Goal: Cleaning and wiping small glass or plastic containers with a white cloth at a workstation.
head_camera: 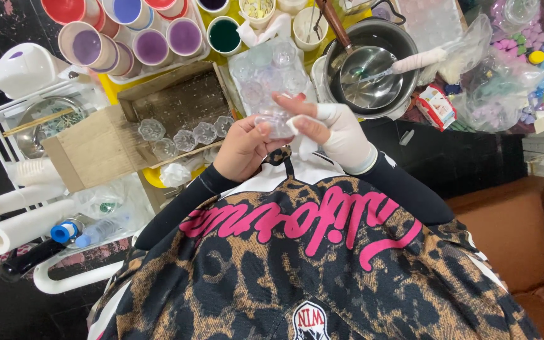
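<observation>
Both hands (247, 146) (338, 129) curled, pinching small clear mould (276, 121), seemingly wiping.

From my feed, my left hand (245, 148) covers part of the clear mould (276, 121), so I cannot tell its full shape. White tissue (301, 135) hides the right hand's (341, 135) palm side, and I cannot judge that grip. The cups (127, 28) at the worktop's far edge are cut off by the top of the frame, as is the pot's (373, 63) handle. The bags (505, 82) at the far right corner blur their small coloured pieces. My shirt (310, 264) hides the worktop's near edge.
</observation>
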